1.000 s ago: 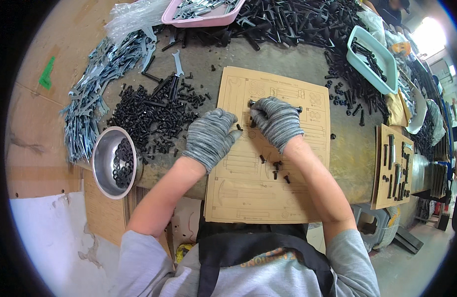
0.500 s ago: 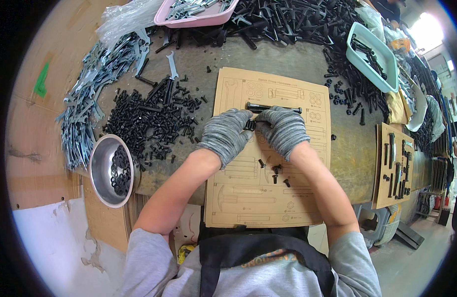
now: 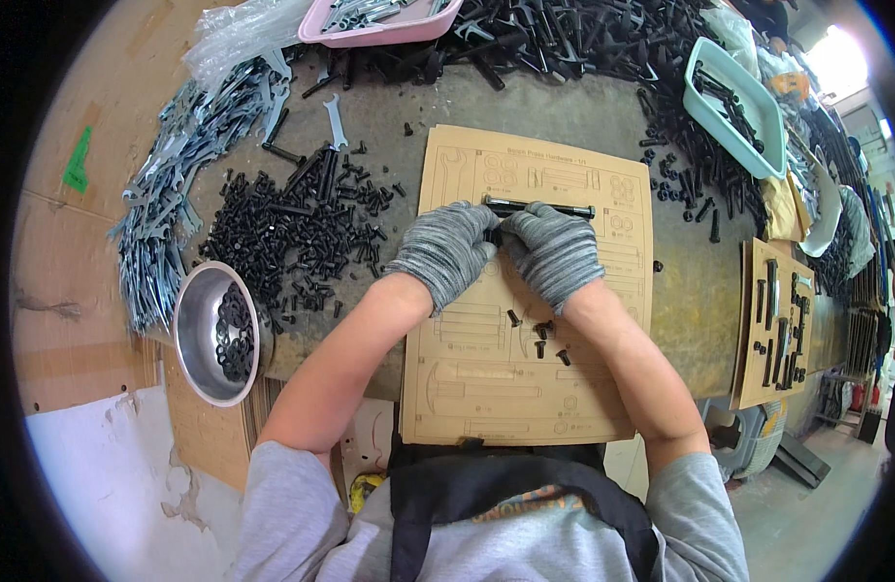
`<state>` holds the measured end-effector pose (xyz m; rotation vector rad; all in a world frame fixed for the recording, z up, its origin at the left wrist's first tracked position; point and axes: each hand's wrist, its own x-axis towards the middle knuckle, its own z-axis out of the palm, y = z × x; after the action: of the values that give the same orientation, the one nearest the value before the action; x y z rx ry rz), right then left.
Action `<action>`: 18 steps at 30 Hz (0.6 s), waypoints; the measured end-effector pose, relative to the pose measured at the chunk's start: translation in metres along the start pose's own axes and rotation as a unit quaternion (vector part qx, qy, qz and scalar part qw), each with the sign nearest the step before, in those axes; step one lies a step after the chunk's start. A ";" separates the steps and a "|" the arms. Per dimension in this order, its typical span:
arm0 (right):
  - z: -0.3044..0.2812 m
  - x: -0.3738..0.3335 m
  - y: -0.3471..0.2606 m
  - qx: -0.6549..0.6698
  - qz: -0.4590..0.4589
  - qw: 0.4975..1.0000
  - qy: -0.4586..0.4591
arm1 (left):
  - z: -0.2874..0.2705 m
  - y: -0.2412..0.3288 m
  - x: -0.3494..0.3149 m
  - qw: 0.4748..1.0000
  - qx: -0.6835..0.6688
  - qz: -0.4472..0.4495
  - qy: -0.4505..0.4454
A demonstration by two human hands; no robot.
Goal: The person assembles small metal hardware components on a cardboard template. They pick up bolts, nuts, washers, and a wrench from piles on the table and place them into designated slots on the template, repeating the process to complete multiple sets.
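Note:
Both my hands wear grey knitted gloves and meet over the upper part of a printed cardboard sheet (image 3: pixel 467 388). My left hand (image 3: pixel 441 254) is closed, with a small black part (image 3: pixel 492 236) at its fingertips, mostly hidden by the gloves. Fingers curled, my right hand (image 3: pixel 554 254) touches the same spot; what it pinches is hidden. Just beyond the fingertips a long black bolt (image 3: pixel 544 209) lies across the sheet. Several short black bolts (image 3: pixel 540 332) lie loose on the sheet, nearer to me.
Left of the sheet are a pile of short black bolts (image 3: pixel 273 233), a steel bowl (image 3: pixel 187 364) of black washers and a heap of wrenches (image 3: pixel 156 242). A pink tray (image 3: pixel 379 37), black hammer-like tools (image 3: pixel 554 44) and a mint tray (image 3: pixel 699 102) stand beyond. At right, a hardware-covered board (image 3: pixel 748 378).
My hands have drawn slightly closer together, and the small black part between them is more covered now. The long bolt and the loose bolts keep their places on the sheet.

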<state>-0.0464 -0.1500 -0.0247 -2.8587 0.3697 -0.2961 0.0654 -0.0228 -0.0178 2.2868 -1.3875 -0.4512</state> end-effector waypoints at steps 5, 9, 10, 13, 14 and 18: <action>-0.008 -0.007 0.001 0.015 -0.028 0.999 0.013 | -0.011 0.006 -0.004 0.999 -0.031 -0.003 -0.021; -0.061 -0.069 -0.002 0.042 0.015 0.996 0.072 | -0.031 0.009 -0.043 0.993 -0.107 -0.040 0.036; -0.070 -0.092 -0.001 0.085 0.080 0.993 0.015 | -0.036 0.003 -0.055 0.990 -0.122 -0.060 0.046; -0.067 -0.139 -0.006 0.077 0.161 0.981 -0.071 | -0.039 -0.011 -0.097 0.978 -0.166 -0.109 0.060; -0.063 -0.145 -0.012 0.078 0.169 0.980 -0.072 | -0.036 -0.014 -0.111 0.976 -0.179 -0.113 0.053; -0.048 -0.112 -0.049 0.120 0.150 0.978 -0.080 | -0.012 -0.020 -0.156 0.985 -0.154 -0.005 0.079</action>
<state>-0.1526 -0.0836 0.0147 -2.5238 0.6722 -0.0471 0.0162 0.1272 -0.0097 2.0313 -1.1436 -0.4435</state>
